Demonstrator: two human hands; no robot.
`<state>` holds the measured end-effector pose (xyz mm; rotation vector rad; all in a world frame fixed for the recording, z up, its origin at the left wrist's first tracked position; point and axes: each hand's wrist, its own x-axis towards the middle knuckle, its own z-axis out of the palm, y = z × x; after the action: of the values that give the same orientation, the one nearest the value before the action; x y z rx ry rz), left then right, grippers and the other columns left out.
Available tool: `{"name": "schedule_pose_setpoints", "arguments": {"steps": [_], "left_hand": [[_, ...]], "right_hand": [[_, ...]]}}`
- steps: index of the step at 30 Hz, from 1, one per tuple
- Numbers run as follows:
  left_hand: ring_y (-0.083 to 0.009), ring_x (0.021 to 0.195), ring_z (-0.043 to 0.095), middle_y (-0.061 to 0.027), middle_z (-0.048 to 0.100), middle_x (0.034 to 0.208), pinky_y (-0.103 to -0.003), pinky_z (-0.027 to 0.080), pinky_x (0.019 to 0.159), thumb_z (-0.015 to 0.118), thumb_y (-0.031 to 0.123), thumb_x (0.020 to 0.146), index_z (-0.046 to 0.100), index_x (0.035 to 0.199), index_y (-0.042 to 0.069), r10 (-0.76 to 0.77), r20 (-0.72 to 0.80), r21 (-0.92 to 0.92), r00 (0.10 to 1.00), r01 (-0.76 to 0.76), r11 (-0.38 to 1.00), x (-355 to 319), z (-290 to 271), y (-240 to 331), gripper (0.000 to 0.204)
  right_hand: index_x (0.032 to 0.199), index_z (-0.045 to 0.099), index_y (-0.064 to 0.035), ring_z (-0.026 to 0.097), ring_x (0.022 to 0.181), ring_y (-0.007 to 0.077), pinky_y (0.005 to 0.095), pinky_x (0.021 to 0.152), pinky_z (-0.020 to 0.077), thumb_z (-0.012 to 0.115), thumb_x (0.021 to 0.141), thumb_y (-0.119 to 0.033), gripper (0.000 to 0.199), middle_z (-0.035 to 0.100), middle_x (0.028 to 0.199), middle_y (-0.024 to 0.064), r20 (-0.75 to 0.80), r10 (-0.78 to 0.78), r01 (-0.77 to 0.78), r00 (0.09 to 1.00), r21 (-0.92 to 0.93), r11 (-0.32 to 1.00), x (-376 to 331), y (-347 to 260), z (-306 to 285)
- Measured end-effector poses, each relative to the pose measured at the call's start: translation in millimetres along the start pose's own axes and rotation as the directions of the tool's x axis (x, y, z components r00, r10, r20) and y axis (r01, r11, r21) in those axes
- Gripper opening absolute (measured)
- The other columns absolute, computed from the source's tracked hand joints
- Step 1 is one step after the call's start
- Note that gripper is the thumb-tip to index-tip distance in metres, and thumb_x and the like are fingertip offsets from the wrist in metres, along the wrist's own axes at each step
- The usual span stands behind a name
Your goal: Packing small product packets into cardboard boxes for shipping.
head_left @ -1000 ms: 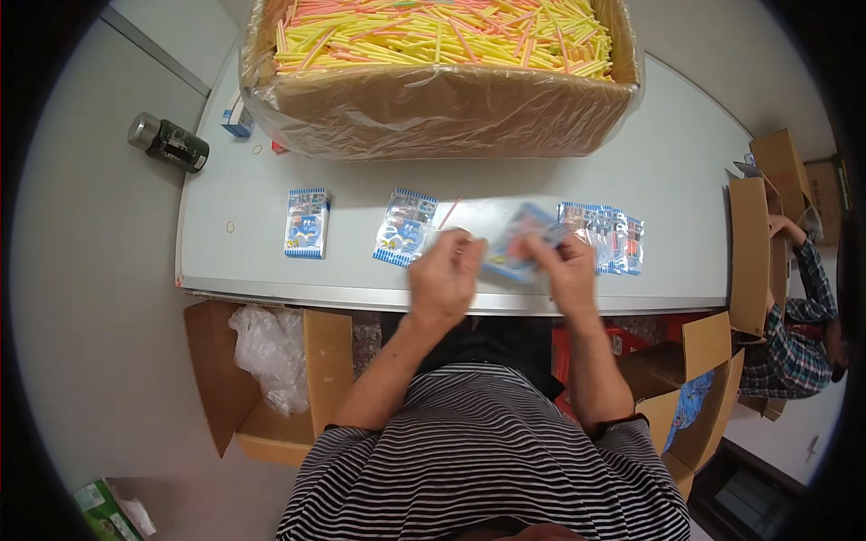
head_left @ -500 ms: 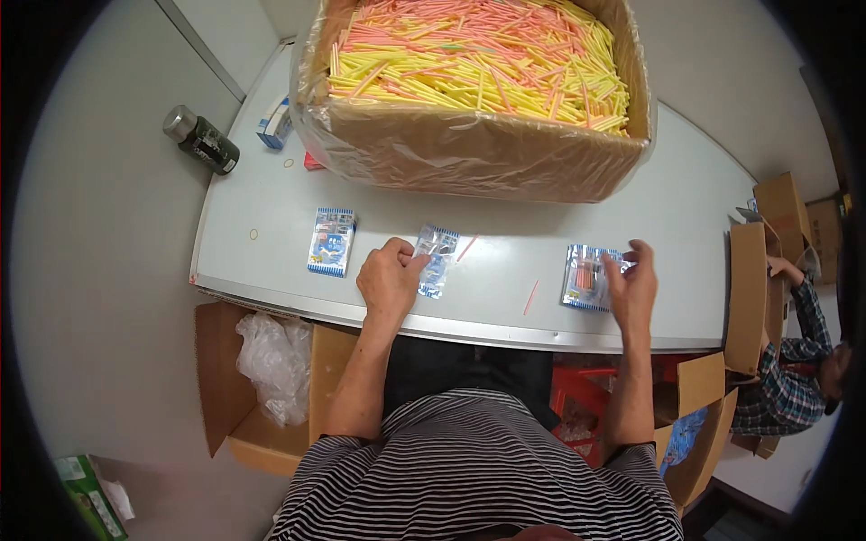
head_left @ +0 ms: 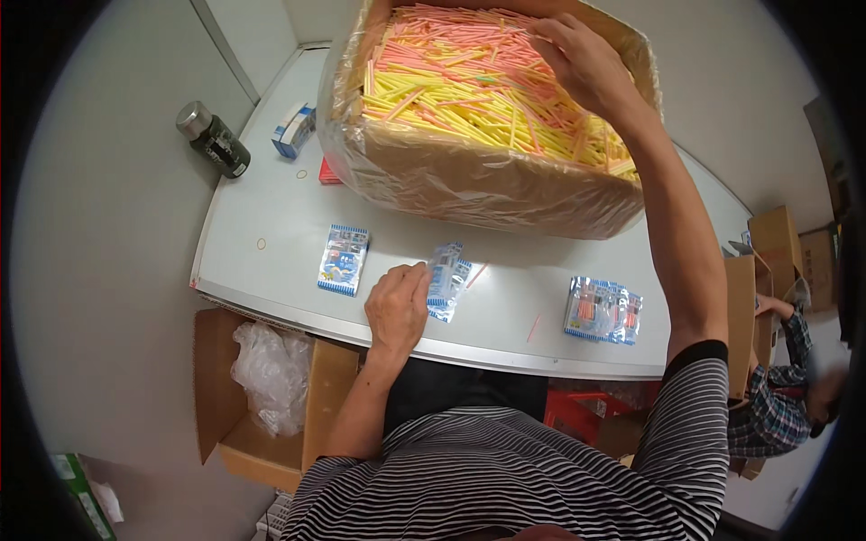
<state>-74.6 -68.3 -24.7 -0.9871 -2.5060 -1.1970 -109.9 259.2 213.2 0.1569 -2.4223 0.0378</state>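
Note:
My left hand [head_left: 397, 302] is closed at the table's front, pinching the edge of a small clear packet [head_left: 443, 273] with blue print. The packet is raised over another like it. My right hand [head_left: 586, 65] reaches across into the big box, over the pink straws [head_left: 469, 45]. Its fingers are bent and look apart, and I see nothing between them. Yellow straws [head_left: 433, 104] lie nearer the box's front wall. To the right, filled packets [head_left: 603, 311] with pink pieces overlap. Left of my left hand lies a stack of blue-printed packets [head_left: 344, 260].
The plastic-lined cardboard box [head_left: 487, 189] takes up the back of the table [head_left: 271, 279]. Loose pink straws [head_left: 534, 327] lie near the front. A dark flask [head_left: 216, 142] and small blue box [head_left: 294, 132] stand left. A co-worker [head_left: 780, 406] works beside cartons at right.
My right hand has left the packets on the right and moved up and away into the straw box. My left hand has lifted a packet off the one below. The view has shifted slightly.

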Motion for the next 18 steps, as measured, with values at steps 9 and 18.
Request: {"name": "schedule_pose_setpoints", "arguments": {"steps": [9,18], "left_hand": [[-0.0322,0.083,0.068,-0.0172,0.072,0.092,-0.038,0.054,0.074,0.072,0.0,0.086,0.073,0.1,-0.003,-0.028,-0.045,-0.253,0.999,0.016,0.967,6.0,-11.1,-0.3,0.014],[-0.0314,0.083,0.068,-0.0125,0.072,0.094,-0.04,0.05,0.075,0.073,0.005,0.086,0.074,0.099,0.001,-0.064,-0.039,-0.33,0.997,0.048,0.943,11.6,-15.1,-3.6,0.015]], "right_hand": [[0.112,0.068,-0.0044,0.054,0.119,0.0312,0.0476,0.099,0.0427,0.056,0.094,-0.021,0.027,0.062,0.117,0.0156,0.583,0.094,0.229,0.807,-0.455,0.861,86.1,0.5,63.3],[0.117,0.062,0.0007,0.056,0.116,0.0309,0.0458,0.097,0.0424,0.05,0.092,-0.015,0.031,0.063,0.116,0.0178,0.594,0.064,0.32,0.802,-0.517,0.794,79.6,12.6,86.0]]}}
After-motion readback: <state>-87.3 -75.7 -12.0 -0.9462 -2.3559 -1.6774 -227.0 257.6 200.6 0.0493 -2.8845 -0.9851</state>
